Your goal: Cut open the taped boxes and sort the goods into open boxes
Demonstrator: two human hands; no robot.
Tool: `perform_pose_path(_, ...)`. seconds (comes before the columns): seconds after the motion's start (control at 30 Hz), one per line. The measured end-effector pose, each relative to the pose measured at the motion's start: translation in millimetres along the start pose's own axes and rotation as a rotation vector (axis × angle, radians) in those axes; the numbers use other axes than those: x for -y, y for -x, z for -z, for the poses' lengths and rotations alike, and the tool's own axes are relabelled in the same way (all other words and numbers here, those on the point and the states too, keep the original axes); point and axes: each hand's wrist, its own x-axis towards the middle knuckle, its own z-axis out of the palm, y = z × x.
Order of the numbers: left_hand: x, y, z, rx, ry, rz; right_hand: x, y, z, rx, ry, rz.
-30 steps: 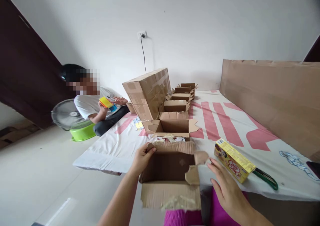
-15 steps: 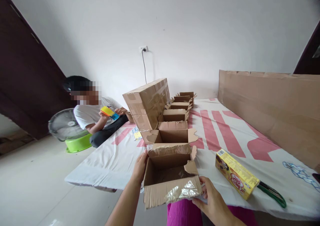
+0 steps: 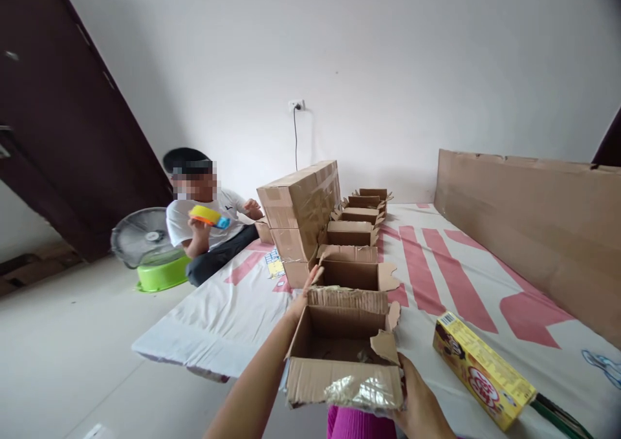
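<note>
The nearest open cardboard box [image 3: 344,377], with clear tape on its front flap, stands in front of me at the near edge. My right hand [image 3: 418,397] grips its right front side, the fingers partly hidden behind the box. Along its left back corner reaches my left hand [image 3: 301,298], fingers stretched out, their tips at the left flap of a second open cardboard box [image 3: 350,277] just behind. The left thumb cannot be made out. Further open cardboard boxes [image 3: 354,235] run in a row towards the wall.
Stacked, taped cardboard boxes [image 3: 295,216] form a block left of the row. A yellow carton [image 3: 482,371] lies right, a green-handled tool [image 3: 557,413] at its end. A cardboard panel [image 3: 524,213] stands at right. A person [image 3: 208,225] sits left, holding a yellow-blue object, beside a fan [image 3: 145,238].
My left hand has slid forward from the near box's left side to the second box's flap. My right hand stays at the near box. The view has shifted; the person's other hand has risen.
</note>
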Motion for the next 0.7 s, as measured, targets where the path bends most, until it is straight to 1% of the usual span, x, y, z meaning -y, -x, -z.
perform_pose_path(0.07, 0, -9, -4, 0.035, 0.0, 0.002, -7, -7, -2, -0.039, 0.028, 0.017)
perform_pose_path(0.17, 3, -15, -7, 0.039, 0.002, 0.013, -16, -19, -2, -0.066, 0.086, 0.069)
perform_pose_path(0.37, 10, -27, -2, -0.072, -0.002, -0.059, -33, -32, 1, 0.027, 0.091, 0.226)
perform_pose_path(0.47, 13, -31, -1, -0.082, -0.013, -0.071, -41, -35, -3, 0.02, 0.13, 0.289)
perform_pose_path(0.57, 12, -35, 0, -0.074, -0.027, -0.065, -38, -41, -7, 0.015, 0.207, 0.33)
perform_pose_path(0.7, 4, -35, 0, -0.08, -0.051, -0.031, -35, -46, -11, 0.024, 0.237, 0.325)
